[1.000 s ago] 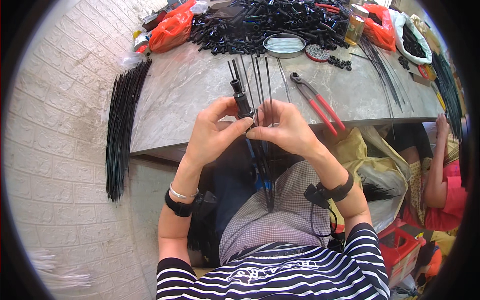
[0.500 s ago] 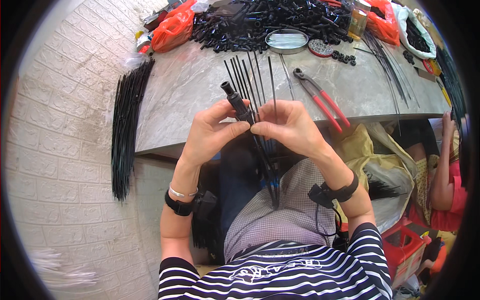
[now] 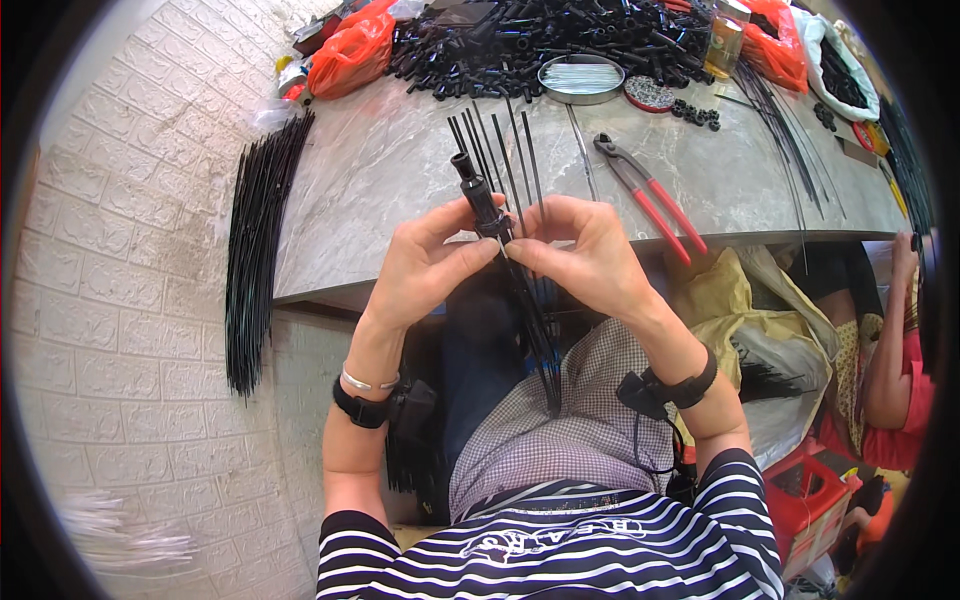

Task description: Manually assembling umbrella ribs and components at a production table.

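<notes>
Tube Tips More Upright, Rods Close Up Between Two Hands

The black tube (image 3: 475, 190) has swung a little nearer upright since the frame half a second ago, and the fan of rods (image 3: 537, 330) has narrowed, while both hands keep their place before the edge of the desk (image 3: 370, 180). The left hand's (image 3: 425, 255) grip pinches the tube low down, apparently to leave its upper end free and let the thumbs meet at its base. The right hand's (image 3: 580, 255) grip pinches at the rods just beside that base; which rod its fingertips press is too small to tell. The rods' upper ends spread out past the fingers, while their lower ends gather at the checked cloth (image 3: 520, 455) on the lap, which probably steadies them. Pliers (image 3: 648, 208) lie to the right, red handles jutting over the edge toward the worker, seemingly for a quick reach. Farther back, a round tin (image 3: 582, 97) keeps pale pins together in front of a heap (image 3: 560, 40) of black tubes.
</notes>
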A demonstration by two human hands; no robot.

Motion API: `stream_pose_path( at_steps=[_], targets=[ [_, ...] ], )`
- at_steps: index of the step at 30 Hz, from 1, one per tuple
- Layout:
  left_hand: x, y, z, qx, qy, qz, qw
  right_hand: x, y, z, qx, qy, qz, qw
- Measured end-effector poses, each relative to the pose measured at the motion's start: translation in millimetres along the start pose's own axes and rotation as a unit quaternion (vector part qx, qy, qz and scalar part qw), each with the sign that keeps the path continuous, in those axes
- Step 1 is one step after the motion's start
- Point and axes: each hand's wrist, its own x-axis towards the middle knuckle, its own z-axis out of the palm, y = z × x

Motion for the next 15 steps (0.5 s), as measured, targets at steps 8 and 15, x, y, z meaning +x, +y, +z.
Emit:
stream_pose_path(
  at_steps=[8,15],
  targets=[
    [-2,-5,4,0.032,0.037,0.018,0.999,0,1,4,-0.003,0.011,0.011,1.0],
    [-6,-13,5,0.039,0.078,0.029,0.996,-1,-2,5,0.012,0.012,0.009,1.0]
  ],
)
